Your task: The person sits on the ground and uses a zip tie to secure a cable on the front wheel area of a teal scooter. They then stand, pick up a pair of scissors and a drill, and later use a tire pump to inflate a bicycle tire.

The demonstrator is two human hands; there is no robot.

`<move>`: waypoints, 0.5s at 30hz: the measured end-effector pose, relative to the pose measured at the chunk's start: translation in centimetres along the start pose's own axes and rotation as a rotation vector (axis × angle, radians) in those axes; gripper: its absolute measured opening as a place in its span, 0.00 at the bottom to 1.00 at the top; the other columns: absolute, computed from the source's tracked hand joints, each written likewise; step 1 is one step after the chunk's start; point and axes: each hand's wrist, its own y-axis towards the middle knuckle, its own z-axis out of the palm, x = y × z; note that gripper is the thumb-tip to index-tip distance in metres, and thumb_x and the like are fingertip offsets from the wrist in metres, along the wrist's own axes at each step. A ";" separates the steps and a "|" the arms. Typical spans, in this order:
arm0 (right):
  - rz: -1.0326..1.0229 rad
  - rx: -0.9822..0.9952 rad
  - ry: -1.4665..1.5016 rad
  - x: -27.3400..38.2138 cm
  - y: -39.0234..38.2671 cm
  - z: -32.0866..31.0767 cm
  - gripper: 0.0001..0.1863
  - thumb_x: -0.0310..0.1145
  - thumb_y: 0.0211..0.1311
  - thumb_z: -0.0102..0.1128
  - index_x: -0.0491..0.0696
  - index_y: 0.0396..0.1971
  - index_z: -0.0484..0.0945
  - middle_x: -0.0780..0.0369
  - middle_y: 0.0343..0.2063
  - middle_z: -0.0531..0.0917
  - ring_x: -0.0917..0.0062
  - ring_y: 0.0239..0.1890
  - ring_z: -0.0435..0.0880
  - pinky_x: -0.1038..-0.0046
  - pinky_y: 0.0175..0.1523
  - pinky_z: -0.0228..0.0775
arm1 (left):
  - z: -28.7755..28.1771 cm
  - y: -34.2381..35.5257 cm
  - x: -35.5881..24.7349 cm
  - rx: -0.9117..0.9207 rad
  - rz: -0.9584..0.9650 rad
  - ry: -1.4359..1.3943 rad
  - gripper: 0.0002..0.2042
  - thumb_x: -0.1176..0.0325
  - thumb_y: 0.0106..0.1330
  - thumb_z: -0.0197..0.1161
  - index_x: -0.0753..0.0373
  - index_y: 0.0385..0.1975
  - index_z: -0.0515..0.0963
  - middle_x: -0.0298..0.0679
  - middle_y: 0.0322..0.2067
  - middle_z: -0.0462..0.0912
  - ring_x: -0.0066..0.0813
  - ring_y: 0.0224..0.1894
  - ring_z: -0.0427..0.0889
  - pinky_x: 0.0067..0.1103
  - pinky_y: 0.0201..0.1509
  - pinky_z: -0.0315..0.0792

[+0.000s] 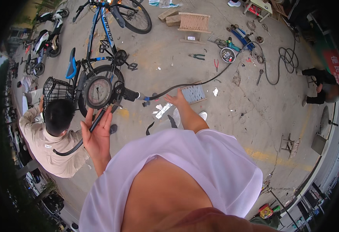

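Observation:
A tyre inflator with a round pressure gauge (98,92) is held up in front of the bicycle's wheel by my left hand (99,135). Its short black hose (96,123) crosses my palm between thumb and fingers; the fingers are fairly straight, and the grip is partly hidden. From the inflator's black handle (130,94) a long black air hose (200,82) runs right. My right hand (176,99), fingers apart and holding nothing, reaches out beside a small stool with a grey-blue woven seat (193,94). The blue and black bicycle (96,36) stands beyond the gauge.
Close on the left, a person in a beige shirt (55,141) is beside the bicycle's wire basket (57,91). Pliers (197,57), a bowl of small parts (228,55) and a woven stool (194,23) are on the ground ahead. Another person (322,85) sits far right.

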 end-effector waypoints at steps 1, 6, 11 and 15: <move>-0.013 -0.002 -0.008 -0.5 0.5 -0.1 0.52 0.60 0.60 0.52 0.48 0.68 0.30 0.47 0.64 0.50 0.55 0.57 0.68 0.38 0.56 0.61 | 0.0 -0.6 -0.2 -0.021 0.009 -0.001 0.28 0.54 0.73 0.41 0.72 0.63 0.55 0.61 0.56 0.66 0.65 0.63 0.58 0.42 0.67 0.59; 0.034 -0.083 -0.045 -3.8 -1.1 1.6 0.43 0.62 0.63 0.43 0.51 0.67 0.38 0.48 0.59 0.63 0.52 0.58 0.68 0.41 0.59 0.60 | 0.4 -3.9 0.0 -0.092 0.072 0.025 0.30 0.51 0.72 0.41 0.73 0.62 0.57 0.61 0.58 0.64 0.64 0.63 0.59 0.42 0.66 0.61; -0.173 -0.111 0.266 -1.7 2.0 0.9 0.41 0.62 0.59 0.50 0.42 0.58 0.54 0.50 0.44 0.71 0.61 0.44 0.78 0.56 0.47 0.77 | -1.8 -7.5 -0.4 -0.107 0.161 -0.114 0.30 0.52 0.72 0.44 0.72 0.63 0.57 0.64 0.61 0.57 0.66 0.65 0.53 0.43 0.66 0.60; -0.321 -0.046 0.492 7.8 4.8 0.4 0.26 0.52 0.61 0.52 0.40 0.38 0.63 0.55 0.34 0.71 0.68 0.30 0.76 0.64 0.38 0.78 | -4.9 -10.2 -2.3 -0.124 0.265 -0.295 0.27 0.62 0.72 0.46 0.70 0.66 0.50 0.64 0.66 0.39 0.59 0.69 0.44 0.42 0.71 0.51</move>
